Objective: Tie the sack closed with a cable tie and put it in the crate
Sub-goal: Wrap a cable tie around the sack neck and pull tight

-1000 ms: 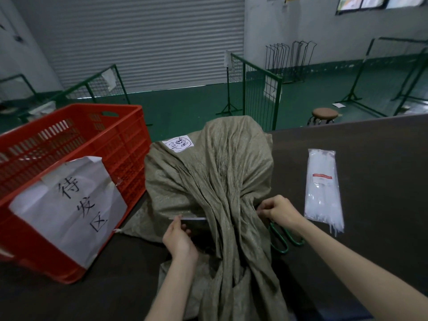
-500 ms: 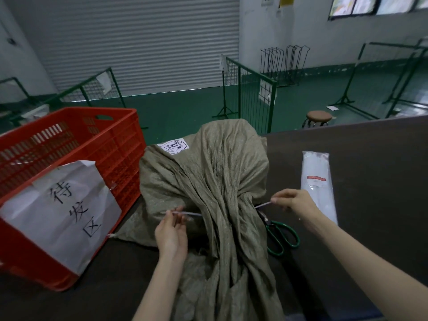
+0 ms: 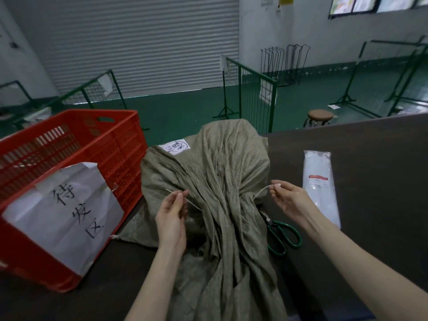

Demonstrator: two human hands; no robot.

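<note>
Holding the two ends of a white cable tie [image 3: 260, 193], one in each hand, with the strap passing behind the gathered neck of the sack [image 3: 215, 181]. Left hand [image 3: 172, 216]: fingers pinched on the left end, near the tip. Right hand [image 3: 288, 199]: thumb and forefinger pinched on the right end, other fingers loosely curled. Tie not yet threaded; the ends are well apart.

Sack lies on the dark table [image 3: 370, 170], bulk away from the person, loose mouth trailing toward them, just beside the red crate [image 3: 76, 158]. Crate appears empty from this angle.

Handling, judged: woven fabric looks soft, creased, likely slippery, so the bunched neck may spread unless cinched tight at its narrowest point. Tie is thin and springy; the tip needs steady aim into the head. Weight unknown; the body looks full, so lift with both hands, at the neck and under the bulk.

Green-handled scissors [image 3: 281, 235] lie partly under the sack's right side; packet of spare ties [image 3: 320, 184] beyond.
</note>
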